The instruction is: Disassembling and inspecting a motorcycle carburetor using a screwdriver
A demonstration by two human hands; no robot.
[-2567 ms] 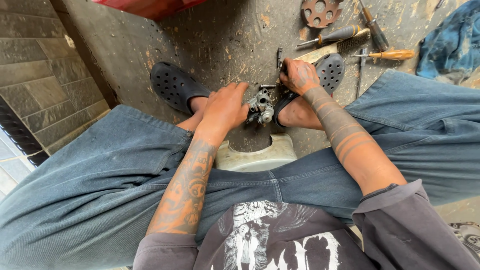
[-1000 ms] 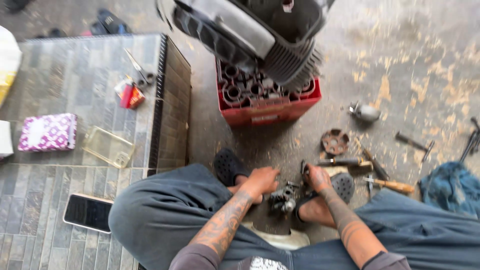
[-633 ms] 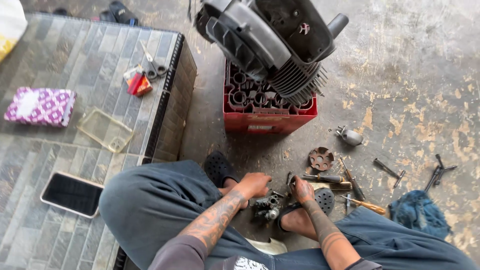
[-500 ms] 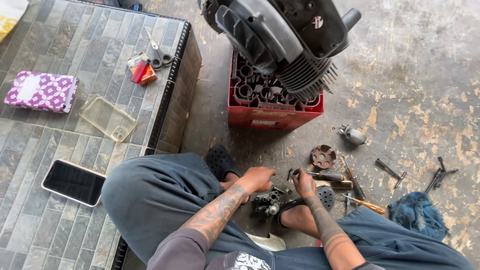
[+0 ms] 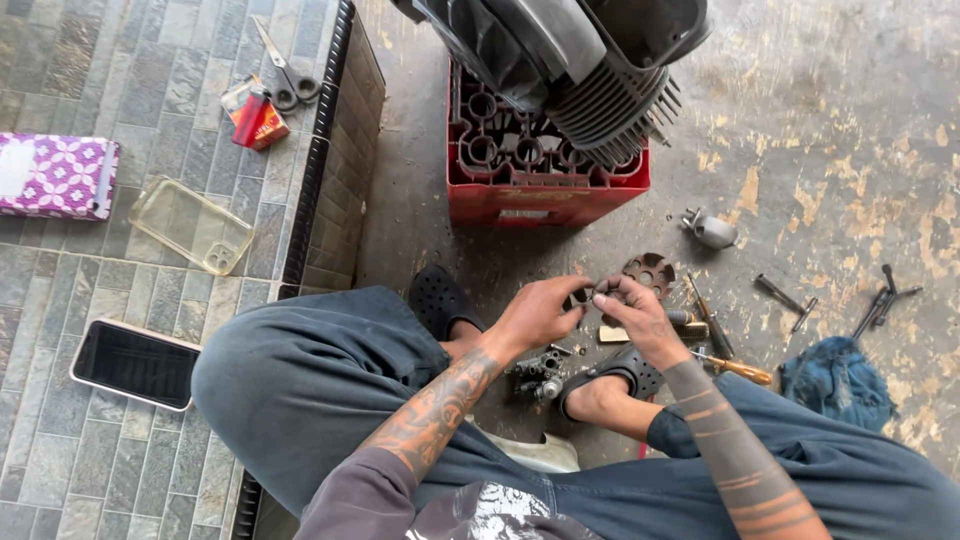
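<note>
A small dark metal part (image 5: pixel 583 296) was pinched between the left hand (image 5: pixel 536 312) and right hand (image 5: pixel 640 315), fingertips closed on it. It was held just above the carburetor (image 5: pixel 538 372), which lay on the floor between the feet. Beyond the carburetor stood a red crate (image 5: pixel 545 190); a round perforated disc (image 5: pixel 648 272) lay nearer.

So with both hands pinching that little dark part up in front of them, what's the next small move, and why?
Probably lower it back toward the small metal assembly on the floor between the feet. Both the left hand and right hand pinch the small dark part above it, and the assembly lies directly beneath. What the part is cannot be told.
</note>
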